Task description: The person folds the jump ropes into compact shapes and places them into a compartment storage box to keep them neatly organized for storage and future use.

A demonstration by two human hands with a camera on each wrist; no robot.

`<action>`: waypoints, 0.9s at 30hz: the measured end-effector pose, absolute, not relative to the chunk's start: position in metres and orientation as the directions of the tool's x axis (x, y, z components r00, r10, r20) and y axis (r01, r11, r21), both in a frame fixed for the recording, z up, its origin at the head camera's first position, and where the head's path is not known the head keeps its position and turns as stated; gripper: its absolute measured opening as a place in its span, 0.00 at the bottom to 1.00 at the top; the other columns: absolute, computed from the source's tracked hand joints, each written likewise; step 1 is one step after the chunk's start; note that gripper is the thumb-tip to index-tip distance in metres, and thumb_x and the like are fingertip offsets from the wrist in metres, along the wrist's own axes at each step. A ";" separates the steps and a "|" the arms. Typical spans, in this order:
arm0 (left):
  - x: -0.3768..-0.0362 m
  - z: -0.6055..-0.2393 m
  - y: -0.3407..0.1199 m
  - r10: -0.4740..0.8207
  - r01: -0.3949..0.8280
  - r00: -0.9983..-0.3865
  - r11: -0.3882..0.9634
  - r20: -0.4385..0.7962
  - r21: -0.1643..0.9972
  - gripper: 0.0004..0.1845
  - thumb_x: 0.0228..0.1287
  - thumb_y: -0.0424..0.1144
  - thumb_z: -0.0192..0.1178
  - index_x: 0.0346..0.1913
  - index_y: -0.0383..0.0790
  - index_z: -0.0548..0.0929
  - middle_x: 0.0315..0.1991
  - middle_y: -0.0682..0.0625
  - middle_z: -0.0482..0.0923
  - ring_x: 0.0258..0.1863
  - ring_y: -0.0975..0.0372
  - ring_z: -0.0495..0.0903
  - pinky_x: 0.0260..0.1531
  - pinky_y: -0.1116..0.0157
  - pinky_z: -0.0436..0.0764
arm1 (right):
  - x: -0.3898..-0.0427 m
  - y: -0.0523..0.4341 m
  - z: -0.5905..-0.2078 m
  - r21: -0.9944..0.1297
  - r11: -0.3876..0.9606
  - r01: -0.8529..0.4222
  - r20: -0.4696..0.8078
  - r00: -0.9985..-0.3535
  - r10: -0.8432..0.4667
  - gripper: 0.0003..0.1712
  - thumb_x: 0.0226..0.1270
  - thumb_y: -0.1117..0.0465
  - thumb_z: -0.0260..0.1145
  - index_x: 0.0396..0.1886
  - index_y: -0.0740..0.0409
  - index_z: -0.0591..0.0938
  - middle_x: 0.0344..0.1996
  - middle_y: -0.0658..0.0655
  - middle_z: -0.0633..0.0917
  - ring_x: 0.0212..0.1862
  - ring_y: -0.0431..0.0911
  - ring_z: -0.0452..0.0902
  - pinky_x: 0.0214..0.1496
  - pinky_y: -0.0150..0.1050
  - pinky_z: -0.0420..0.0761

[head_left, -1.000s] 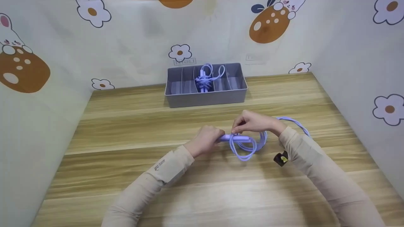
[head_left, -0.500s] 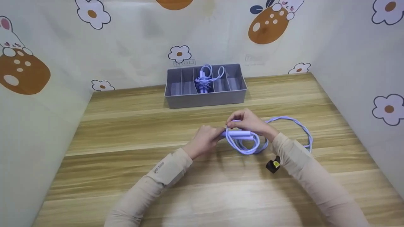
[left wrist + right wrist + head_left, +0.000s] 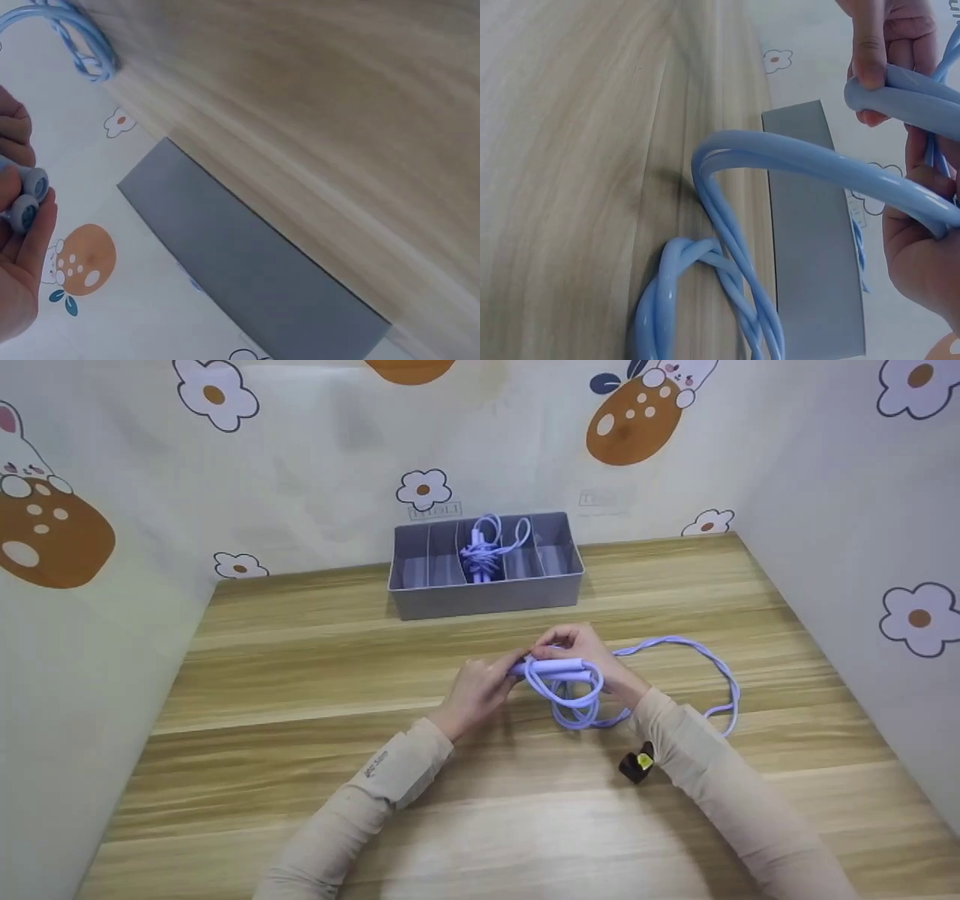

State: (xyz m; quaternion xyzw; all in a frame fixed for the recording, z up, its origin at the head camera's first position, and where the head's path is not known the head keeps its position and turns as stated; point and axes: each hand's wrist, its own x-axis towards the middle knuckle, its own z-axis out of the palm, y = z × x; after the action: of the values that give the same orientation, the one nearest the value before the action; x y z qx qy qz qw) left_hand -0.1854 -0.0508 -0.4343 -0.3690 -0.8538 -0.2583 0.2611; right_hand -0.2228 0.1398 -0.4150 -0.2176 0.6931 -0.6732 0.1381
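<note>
A lavender jump rope is between my two hands over the table. My left hand [image 3: 478, 690] grips its two handles [image 3: 559, 666] side by side near one end; their round ends [image 3: 33, 184] face the camera in the left wrist view. With thumb and fingers, my right hand [image 3: 589, 656] pinches the doubled cord right beside the left fingertips. Loops of cord [image 3: 577, 712] hang around and below the handles. The right wrist view shows the cord [image 3: 817, 161] running into the right hand [image 3: 922, 255], whose palm is partly hidden. A twisted length [image 3: 697, 643] lies on the wood to the right.
A grey divided box [image 3: 487, 600] stands at the back against the patterned wall. In its middle compartment sits another wound lavender jump rope [image 3: 481, 559], with loops sticking out over the neighbouring compartment. A small black device [image 3: 637, 763] is at the right sleeve. Walls enclose the table's sides.
Both hands have drawn closer together, the right moving left with the cord toward the handle ends. The handles have risen slightly, and more cord shows on the table at right.
</note>
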 end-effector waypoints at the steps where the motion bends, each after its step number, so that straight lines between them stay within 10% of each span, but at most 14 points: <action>1: -0.186 -0.435 -0.051 0.487 0.763 -0.591 0.596 0.643 0.249 0.14 0.57 0.34 0.60 0.47 0.34 0.76 0.28 0.45 0.82 0.18 0.59 0.76 0.20 0.63 0.77 | -0.223 0.139 -0.415 -0.993 0.004 -0.114 0.098 -0.870 -0.483 0.11 0.56 0.73 0.61 0.26 0.53 0.83 0.24 0.45 0.83 0.27 0.36 0.78 0.30 0.26 0.77; 14: -0.185 -0.440 -0.055 0.460 0.767 -0.596 0.567 0.658 0.299 0.14 0.57 0.34 0.61 0.47 0.40 0.75 0.35 0.47 0.83 0.26 0.60 0.82 0.27 0.66 0.80 | -0.232 0.140 -0.427 -0.974 0.128 -0.186 0.102 -0.868 -0.487 0.10 0.57 0.76 0.59 0.34 0.84 0.76 0.26 0.50 0.84 0.26 0.32 0.77 0.30 0.24 0.77; 21: -0.185 -0.440 -0.055 0.458 0.773 -0.608 0.530 0.648 0.350 0.13 0.56 0.34 0.61 0.46 0.40 0.76 0.36 0.46 0.83 0.29 0.58 0.82 0.30 0.66 0.81 | -0.230 0.140 -0.429 -0.944 0.179 -0.279 0.145 -0.833 -0.533 0.11 0.54 0.76 0.59 0.35 0.84 0.76 0.33 0.75 0.80 0.28 0.30 0.75 0.34 0.23 0.76; 27: -0.188 -0.439 -0.059 0.418 0.730 -0.667 0.533 0.617 0.428 0.12 0.55 0.32 0.62 0.43 0.38 0.76 0.34 0.46 0.84 0.27 0.60 0.82 0.29 0.65 0.80 | -0.227 0.141 -0.435 -0.895 0.289 -0.339 0.167 -0.857 -0.488 0.09 0.52 0.76 0.55 0.32 0.78 0.80 0.22 0.61 0.82 0.19 0.29 0.68 0.21 0.24 0.69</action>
State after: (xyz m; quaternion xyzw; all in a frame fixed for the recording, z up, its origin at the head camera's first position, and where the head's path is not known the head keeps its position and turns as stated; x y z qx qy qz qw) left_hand -0.1885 -0.0594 -0.4392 -0.3396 -0.8456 -0.3439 0.2267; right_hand -0.2269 0.1412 -0.4352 -0.2587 0.7997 -0.5373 0.0692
